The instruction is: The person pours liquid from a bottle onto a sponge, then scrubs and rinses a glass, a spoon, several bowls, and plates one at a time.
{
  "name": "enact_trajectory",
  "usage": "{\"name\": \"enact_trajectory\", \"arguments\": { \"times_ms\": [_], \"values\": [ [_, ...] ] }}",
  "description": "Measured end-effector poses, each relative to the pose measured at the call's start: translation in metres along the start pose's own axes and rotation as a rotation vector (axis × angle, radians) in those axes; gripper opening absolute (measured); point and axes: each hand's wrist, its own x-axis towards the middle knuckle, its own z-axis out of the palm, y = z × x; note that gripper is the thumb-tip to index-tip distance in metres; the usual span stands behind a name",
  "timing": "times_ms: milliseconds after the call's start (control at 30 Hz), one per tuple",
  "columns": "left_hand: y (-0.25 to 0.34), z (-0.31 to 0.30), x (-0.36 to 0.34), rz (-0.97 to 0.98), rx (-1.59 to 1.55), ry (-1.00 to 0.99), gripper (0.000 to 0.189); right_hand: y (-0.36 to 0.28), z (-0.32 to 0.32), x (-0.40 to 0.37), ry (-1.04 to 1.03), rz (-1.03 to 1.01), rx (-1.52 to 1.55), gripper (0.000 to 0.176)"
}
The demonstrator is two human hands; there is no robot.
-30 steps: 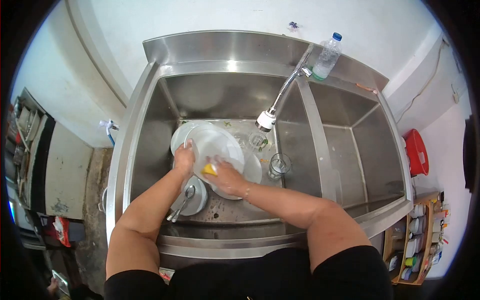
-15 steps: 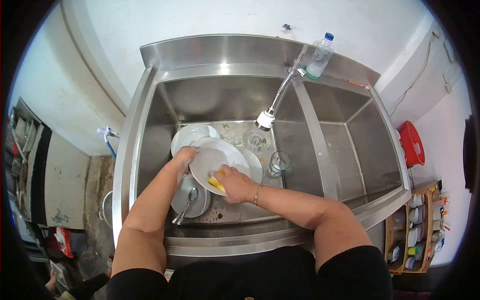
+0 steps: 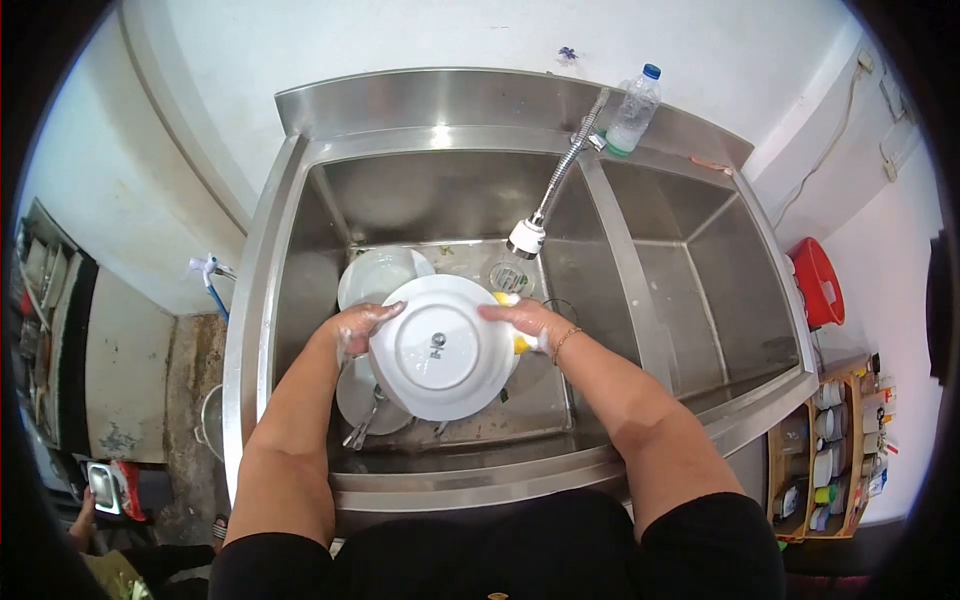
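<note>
A white plate [image 3: 440, 372] is held over the large sink basin, its underside with a dark printed mark turned up toward me. My left hand [image 3: 362, 325] grips its left rim, with suds on the fingers. On the right rim my right hand [image 3: 527, 319] is closed, thumb on top, with a yellow sponge [image 3: 521, 344] between the fingers and the plate. Below lie another white plate [image 3: 372, 275] at the back left and a stacked dish [image 3: 352, 395] with a spoon [image 3: 362, 428]. A drinking glass [image 3: 512, 276] stands behind; a second glass [image 3: 562, 308] is partly hidden by my right hand.
The white spray head [image 3: 526, 239] hangs from a coiled tap over the basin. A plastic bottle [image 3: 634, 112] stands on the back ledge. To the right are a second basin [image 3: 705, 310], a red tub [image 3: 818, 283] and a wooden shelf [image 3: 845, 450]. A person's hand [image 3: 84, 505] shows at lower left.
The plate has been turned over, so its underside now faces up. My right hand has moved from its face to its right rim, sponge still held. At lower left, the person's hand has risen.
</note>
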Motion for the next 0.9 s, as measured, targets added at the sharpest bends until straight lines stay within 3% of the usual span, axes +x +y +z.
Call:
{"name": "enact_trajectory", "arguments": {
  "times_ms": [67,133,167,200,267,300,333,400,467,533,667,733,833,900],
  "values": [
    [0.006,0.008,0.005,0.039,-0.106,0.034,0.050,0.012,-0.002,0.017,0.109,-0.023,0.000,0.060],
    [0.018,0.033,0.005,0.133,-0.241,0.153,0.048,0.021,0.005,0.039,0.562,-0.225,-0.381,0.060],
    [0.018,0.038,0.014,0.169,-0.229,0.213,0.046,0.032,0.010,0.068,0.779,-0.102,-0.598,0.051],
    [0.021,0.050,0.019,0.171,-0.225,0.210,0.046,0.017,0.029,0.058,0.755,-0.275,-0.679,0.046],
    [0.016,0.071,0.022,0.237,-0.101,0.403,0.044,-0.009,0.083,0.028,0.734,-0.535,-0.845,0.039],
    [-0.007,0.058,0.045,0.324,-0.178,0.359,0.039,-0.007,0.102,0.021,0.744,-0.629,-0.931,0.037],
    [-0.003,0.060,0.041,0.325,-0.176,0.361,0.039,0.001,0.105,0.016,0.744,-0.630,-0.929,0.037],
    [0.010,0.062,0.027,0.314,-0.248,0.497,0.036,0.018,0.109,0.008,0.692,-0.877,-0.837,0.036],
    [0.024,0.063,0.012,0.343,-0.302,0.534,0.035,0.037,0.088,0.021,0.655,-0.894,-0.793,0.037],
    [0.034,0.060,0.005,0.303,-0.268,0.465,0.034,0.038,0.061,0.032,0.776,-0.610,-0.786,0.036],
    [0.029,0.065,0.021,0.279,-0.200,0.423,0.035,0.015,0.050,0.062,0.678,-0.462,-0.544,0.033],
    [0.018,0.061,0.029,0.288,-0.223,0.463,0.035,0.025,0.073,0.062,0.696,-0.846,-0.778,0.030],
    [0.019,0.049,0.026,0.316,-0.262,0.511,0.034,0.043,0.094,0.032,0.578,-0.909,-0.711,0.031],
    [0.027,0.052,0.012,0.324,-0.284,0.511,0.034,0.044,0.076,0.034,0.649,-0.850,-0.692,0.031]
  ]
}}
